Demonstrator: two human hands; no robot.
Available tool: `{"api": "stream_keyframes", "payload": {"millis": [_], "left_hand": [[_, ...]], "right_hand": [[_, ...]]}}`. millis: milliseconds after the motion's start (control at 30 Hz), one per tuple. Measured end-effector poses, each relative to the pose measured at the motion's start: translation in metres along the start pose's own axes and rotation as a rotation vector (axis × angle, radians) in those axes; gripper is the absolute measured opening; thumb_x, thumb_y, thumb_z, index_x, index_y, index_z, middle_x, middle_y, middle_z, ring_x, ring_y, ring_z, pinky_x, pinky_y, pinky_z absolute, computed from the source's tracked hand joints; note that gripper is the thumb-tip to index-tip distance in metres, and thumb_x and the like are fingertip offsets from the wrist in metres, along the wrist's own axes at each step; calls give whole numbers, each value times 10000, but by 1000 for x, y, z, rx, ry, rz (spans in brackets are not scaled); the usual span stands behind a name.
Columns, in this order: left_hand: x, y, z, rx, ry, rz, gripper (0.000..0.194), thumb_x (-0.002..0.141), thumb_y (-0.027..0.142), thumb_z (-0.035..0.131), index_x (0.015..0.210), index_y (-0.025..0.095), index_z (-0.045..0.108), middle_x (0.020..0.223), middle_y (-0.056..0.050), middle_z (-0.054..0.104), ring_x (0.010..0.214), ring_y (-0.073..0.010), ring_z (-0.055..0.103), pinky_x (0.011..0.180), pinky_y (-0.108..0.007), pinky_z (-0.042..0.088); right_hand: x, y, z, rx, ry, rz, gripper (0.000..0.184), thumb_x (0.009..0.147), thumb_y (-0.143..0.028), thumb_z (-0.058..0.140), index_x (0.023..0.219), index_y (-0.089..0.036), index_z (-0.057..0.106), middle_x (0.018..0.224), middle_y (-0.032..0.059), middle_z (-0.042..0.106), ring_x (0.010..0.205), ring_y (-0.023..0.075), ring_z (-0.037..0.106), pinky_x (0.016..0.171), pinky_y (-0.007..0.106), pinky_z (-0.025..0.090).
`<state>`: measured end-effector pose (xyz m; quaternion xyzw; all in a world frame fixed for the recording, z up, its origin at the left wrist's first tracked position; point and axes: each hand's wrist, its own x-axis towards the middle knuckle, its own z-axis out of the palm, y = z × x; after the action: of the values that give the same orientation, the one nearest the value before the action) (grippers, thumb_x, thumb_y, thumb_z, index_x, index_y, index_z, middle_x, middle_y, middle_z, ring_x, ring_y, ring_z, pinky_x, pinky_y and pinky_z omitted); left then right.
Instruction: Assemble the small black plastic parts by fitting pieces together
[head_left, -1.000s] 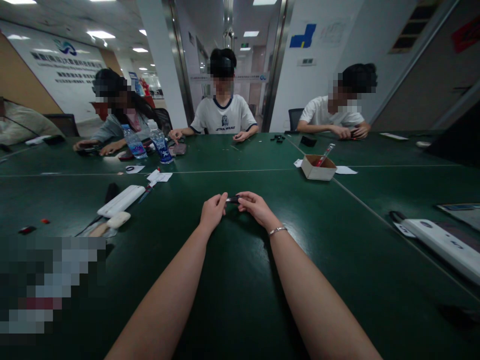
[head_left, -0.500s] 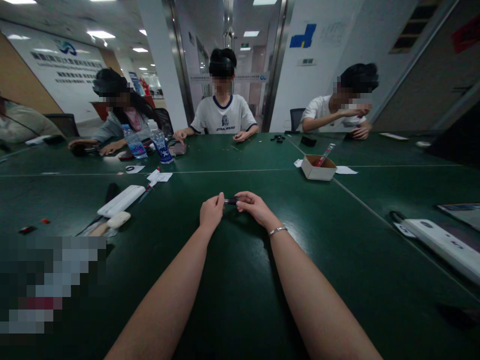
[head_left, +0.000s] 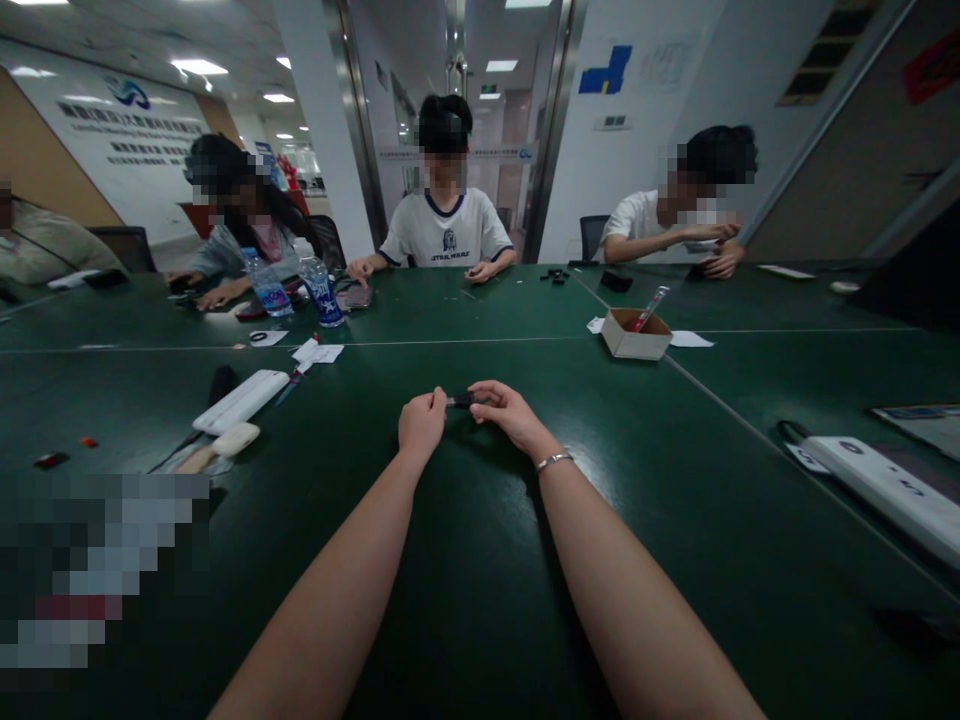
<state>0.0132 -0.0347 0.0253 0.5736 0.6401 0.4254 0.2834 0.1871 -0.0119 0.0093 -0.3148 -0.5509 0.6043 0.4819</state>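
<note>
A small, dark, stick-like thing with a lighter, shiny left end (head_left: 460, 400) is held level between my two hands, just above the green table. My left hand (head_left: 422, 422) is closed, pinching the lighter end between thumb and fingertips. From the other side, the thumb and fingers of my right hand (head_left: 508, 415) grip the dark end. Its exact kind is too small to make out, and both ends are partly hidden by my fingers. A silver bracelet (head_left: 555, 461) circles my right wrist.
On the green table (head_left: 480, 560), a white power bank-like device (head_left: 241, 402) lies left, beside a pale rounded object (head_left: 237, 440). Two bottles (head_left: 321, 285) stand beyond it. An open box (head_left: 636, 343) holds a clear-and-red stick. Another white device (head_left: 885, 490) lies right. Several people sit opposite.
My hands keep their pinch on the small dark thing, with barely any movement. Across the table at left, a person's hand and the dark object by it have shifted right.
</note>
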Motion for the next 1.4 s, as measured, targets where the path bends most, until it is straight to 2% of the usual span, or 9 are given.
{"api": "stream_keyframes", "payload": {"millis": [133,300,567,700,900,1067,1233,1333,1400], "left_hand": [[1,-2,1,-19,-16,4,478,903,532,405,573,224,563,465,-1,530,448,-166,502,517,-291,349],[5,-9,2,-46,-70,73,460,895,552,423,605,219,554,495,19,542,483,-151,511,541,-279,352],[12,-16,7,-233,-131,176,289,844,443,531,674,209,539,566,36,547,560,-129,518,595,-257,386],[13,-16,9,-378,-173,220,195,791,392,606,789,198,587,658,20,586,612,-130,556,624,-257,429],[12,-13,8,-416,-155,174,214,867,378,505,869,191,609,615,14,579,580,-129,553,584,-250,422],[14,-15,8,-409,-136,172,126,773,256,572,873,195,618,726,8,605,626,-121,541,589,-238,413],[14,-15,8,-404,-162,145,191,837,350,501,868,201,616,637,18,541,565,-126,482,558,-250,376],[13,-14,7,-394,-154,157,160,782,306,567,889,199,615,674,17,549,584,-121,480,565,-245,371],[13,-13,7,-401,-163,153,166,795,309,547,890,193,620,674,15,551,576,-120,470,556,-244,364]], "right_hand": [[1,2,-1,2,11,8,382,645,-289,829,983,-211,669,797,-11,650,670,108,587,642,259,493],[3,4,-3,54,43,41,398,626,-326,850,963,-201,680,783,-4,656,655,108,598,621,251,499],[5,6,-3,118,112,68,388,611,-350,866,922,-193,696,773,8,679,600,97,604,586,233,509],[5,7,-3,125,123,75,384,620,-354,865,920,-184,696,778,19,691,594,93,606,581,227,509],[5,6,-3,131,127,83,366,637,-334,857,927,-180,696,780,28,697,609,98,617,588,224,511],[4,6,-3,124,120,84,371,629,-339,861,923,-179,700,773,23,697,601,94,616,583,219,514],[4,6,-4,127,118,83,362,637,-326,859,928,-181,698,769,24,692,608,97,616,590,224,516],[4,6,-4,125,118,82,360,635,-329,860,924,-185,700,776,21,696,604,94,613,587,221,519],[4,6,-4,125,120,82,362,638,-333,858,926,-183,700,775,20,697,604,93,616,584,217,520]]}}
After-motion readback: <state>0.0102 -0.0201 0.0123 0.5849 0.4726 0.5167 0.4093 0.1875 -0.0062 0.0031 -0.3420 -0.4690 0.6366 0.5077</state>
